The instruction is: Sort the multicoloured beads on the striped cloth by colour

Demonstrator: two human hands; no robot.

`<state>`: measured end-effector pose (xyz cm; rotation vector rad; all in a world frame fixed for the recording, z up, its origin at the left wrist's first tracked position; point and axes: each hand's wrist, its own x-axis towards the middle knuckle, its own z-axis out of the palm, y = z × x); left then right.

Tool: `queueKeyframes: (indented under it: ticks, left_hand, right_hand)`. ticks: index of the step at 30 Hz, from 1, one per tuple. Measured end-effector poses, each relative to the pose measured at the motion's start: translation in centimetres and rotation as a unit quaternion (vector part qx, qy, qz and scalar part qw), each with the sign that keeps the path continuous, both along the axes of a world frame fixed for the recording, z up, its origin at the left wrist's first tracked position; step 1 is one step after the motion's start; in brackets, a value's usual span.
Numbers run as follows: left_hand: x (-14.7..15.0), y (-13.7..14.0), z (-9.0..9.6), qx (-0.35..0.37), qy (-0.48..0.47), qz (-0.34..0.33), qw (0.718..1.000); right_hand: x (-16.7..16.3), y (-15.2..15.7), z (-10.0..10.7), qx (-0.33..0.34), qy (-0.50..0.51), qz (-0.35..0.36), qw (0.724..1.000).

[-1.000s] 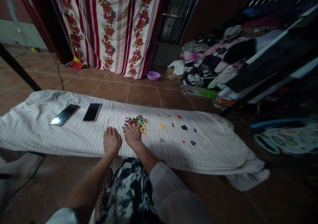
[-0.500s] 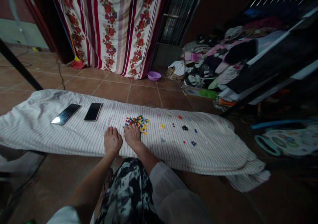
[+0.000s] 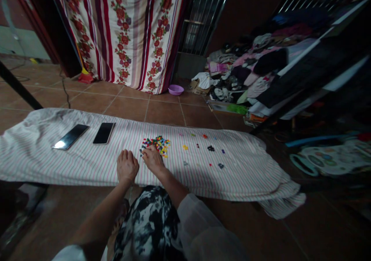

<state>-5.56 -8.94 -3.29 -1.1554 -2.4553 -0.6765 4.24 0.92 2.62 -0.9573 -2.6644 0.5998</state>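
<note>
My left hand [image 3: 127,166] lies palm down on the striped cloth [image 3: 78,168], fingers stretched forward and holding nothing. Just right of it, my right hand [image 3: 153,160] bends over the near-left edge of a heap of small multicoloured pieces [image 3: 158,140]. Its fingertips are pinched together, and whatever sits between them is too small to make out. To the right lie little groups sorted by colour: yellow pieces [image 3: 185,147], black pieces [image 3: 210,148], orange-red pieces [image 3: 205,136], grey pieces [image 3: 186,163] and dark blue-grey pieces [image 3: 220,166].
Two phones, one shiny phone [image 3: 71,136] and one dark phone [image 3: 104,133], rest on the cloth's left part. Beyond are a floral curtain [image 3: 133,41], a purple basin [image 3: 176,90] and a red broom [image 3: 85,77]. Clothes [image 3: 243,68] are heaped at the back right.
My right hand's fingers have drawn in from a flatter pose to a pinch beside the heap. My left hand stays on the cloth. The whole view has shifted slightly.
</note>
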Motion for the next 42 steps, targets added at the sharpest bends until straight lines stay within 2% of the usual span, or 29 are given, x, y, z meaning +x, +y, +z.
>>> queueKeyframes:
  ticks: [6,11,18,24,28,32,35,38,42]
  left_hand:
    - [-0.1,-0.2,0.4,0.01,-0.012,-0.018,1.0]
    - [-0.2,-0.4,0.5,-0.013,-0.012,-0.025,1.0]
    - [-0.3,-0.5,0.8,-0.04,-0.002,-0.027,0.999]
    - [-0.4,-0.5,1.2,-0.03,-0.003,-0.04,0.999]
    - [-0.3,-0.5,1.7,-0.033,-0.021,-0.044,0.998]
    - [0.0,-0.6,2.2,-0.045,-0.032,-0.049,0.997]
    - [0.0,-0.7,2.3,-0.051,-0.024,-0.04,0.998]
    - [-0.1,-0.7,2.1,-0.059,-0.011,-0.033,0.998]
    - [-0.4,-0.8,1.9,-0.052,-0.011,-0.064,0.996]
  right_hand:
    - [2.4,0.5,0.1,-0.016,0.037,-0.024,0.999]
    - [6.7,2.7,-0.1,0.007,0.073,-0.057,0.996]
    - [16.8,7.9,-1.8,0.048,0.193,-0.182,0.963]
    - [26.1,11.3,-2.6,0.074,0.227,-0.309,0.921]
    - [30.2,12.4,-3.0,0.078,0.246,-0.352,0.9]
    - [32.1,13.0,-3.6,0.079,0.253,-0.368,0.891]
    - [32.8,13.3,-4.2,0.073,0.25,-0.362,0.895]
    - [33.0,13.3,-4.6,0.061,0.239,-0.35,0.904]
    - [32.3,13.2,-4.6,0.057,0.241,-0.347,0.904]
